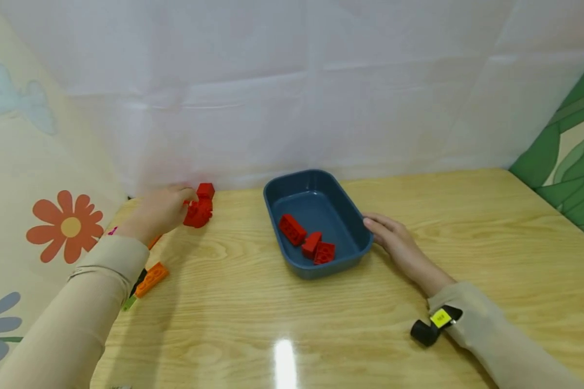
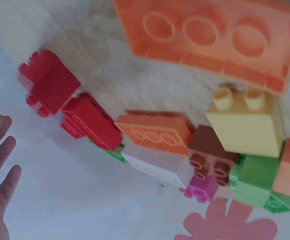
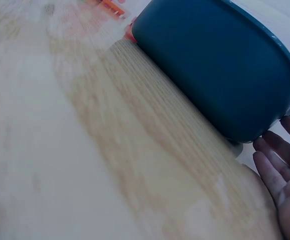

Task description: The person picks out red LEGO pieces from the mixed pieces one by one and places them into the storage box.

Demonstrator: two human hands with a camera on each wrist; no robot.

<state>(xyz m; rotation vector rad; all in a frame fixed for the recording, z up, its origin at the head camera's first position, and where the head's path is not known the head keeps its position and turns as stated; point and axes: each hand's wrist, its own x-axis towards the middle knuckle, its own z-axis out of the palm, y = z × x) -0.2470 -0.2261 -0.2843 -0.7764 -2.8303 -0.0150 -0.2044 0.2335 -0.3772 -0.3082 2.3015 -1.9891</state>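
Note:
My left hand point(image 1: 160, 213) is beside a small group of red toy bricks point(image 1: 200, 212) at the back left of the table. In the left wrist view, the fingers of that hand point(image 2: 0, 175) are spread and apart from the red bricks, holding nothing. A dark blue plastic bin point(image 1: 331, 208) stands mid-table with a few red bricks point(image 1: 292, 229) inside, toward its near end. Against the bin's right side, my right hand point(image 1: 399, 243) rests its fingertips; the right wrist view shows those fingers point(image 3: 285, 150) loosely extended at the bin's wall.
Left of the bin lie an orange brick point(image 1: 152, 279) and other bricks partly hidden by the left sleeve. Close up, these include a yellow brick point(image 2: 247, 122), a brown brick point(image 2: 212, 147), a green brick point(image 2: 257, 180) and a white brick point(image 2: 157, 165). A white cloth point(image 1: 282, 97) hangs behind.

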